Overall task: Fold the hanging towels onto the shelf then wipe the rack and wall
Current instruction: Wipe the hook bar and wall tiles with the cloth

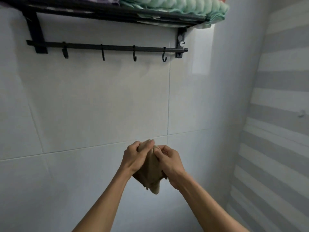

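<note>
A small tan cloth (151, 177) is bunched between both hands in front of the white tiled wall (93, 101), low in the view. My left hand (136, 156) grips its upper left part and my right hand (168, 162) pinches its upper right part; a crumpled end hangs below them. High above, the black wall rack (107, 14) carries a folded mint-green towel (180, 5) on the right and a folded purple towel (107, 0) on the left. The rack's lower bar (83, 46) has several bare hooks.
A side wall with grey and white stripes (275, 114) closes the space on the right, with a small white knob (301, 113) on it. A white adhesive hook (181, 41) sits on the rack's right bracket.
</note>
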The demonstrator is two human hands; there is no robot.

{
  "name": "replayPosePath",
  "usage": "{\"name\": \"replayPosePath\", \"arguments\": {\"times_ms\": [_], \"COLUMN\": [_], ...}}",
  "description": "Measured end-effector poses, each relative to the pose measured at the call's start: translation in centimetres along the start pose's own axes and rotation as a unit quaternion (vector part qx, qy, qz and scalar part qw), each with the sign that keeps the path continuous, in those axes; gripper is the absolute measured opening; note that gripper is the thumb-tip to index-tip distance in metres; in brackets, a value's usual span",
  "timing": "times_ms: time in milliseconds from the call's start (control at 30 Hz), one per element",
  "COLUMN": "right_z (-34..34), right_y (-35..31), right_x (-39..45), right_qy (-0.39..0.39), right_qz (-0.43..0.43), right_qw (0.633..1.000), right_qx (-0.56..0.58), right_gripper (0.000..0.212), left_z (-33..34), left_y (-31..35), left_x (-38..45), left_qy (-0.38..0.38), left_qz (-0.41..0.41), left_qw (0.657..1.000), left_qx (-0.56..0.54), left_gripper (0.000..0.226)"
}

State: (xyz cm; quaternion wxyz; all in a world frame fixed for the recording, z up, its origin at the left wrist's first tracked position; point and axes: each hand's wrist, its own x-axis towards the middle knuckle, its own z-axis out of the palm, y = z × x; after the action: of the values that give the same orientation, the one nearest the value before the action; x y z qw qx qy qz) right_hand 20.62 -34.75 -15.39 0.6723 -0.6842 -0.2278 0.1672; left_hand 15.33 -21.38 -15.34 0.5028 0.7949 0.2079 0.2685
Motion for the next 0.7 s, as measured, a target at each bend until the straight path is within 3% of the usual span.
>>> {"name": "replayPosePath", "arguments": {"times_ms": [133,333,533,700], "right_z": [-8.1,-19.3,-26.3,-29.0], "right_y": [1.3,1.6,-0.8,-0.3], "right_x": [-4.0,-9.0,-11.3,-11.0], "right_qy": [0.052,0.154,0.239,0.246], "right_qz": [0.022,0.015,-0.021,-0.045], "right_qw": [0.998,0.987,0.97,0.966], "right_qx": [-0.036,-0.047,-0.039,-0.06], "right_gripper": [0.022,0.018,0.016,0.011], "left_z": [7.8,17.3,23.2,25.9], "left_y": [2.1,7.2,10.7,12.4], "left_x": [-3.8,-7.9,-7.9,-7.2], "left_qy": [-0.069,-0.115,-0.188,-0.181], "left_qz": [-0.019,0.042,0.062,0.093], "left_qw": [0.997,0.991,0.979,0.979], "left_qx": [-0.013,0.056,0.037,0.031], "left_gripper": [0.042,0.036,0.029,0.035]}}
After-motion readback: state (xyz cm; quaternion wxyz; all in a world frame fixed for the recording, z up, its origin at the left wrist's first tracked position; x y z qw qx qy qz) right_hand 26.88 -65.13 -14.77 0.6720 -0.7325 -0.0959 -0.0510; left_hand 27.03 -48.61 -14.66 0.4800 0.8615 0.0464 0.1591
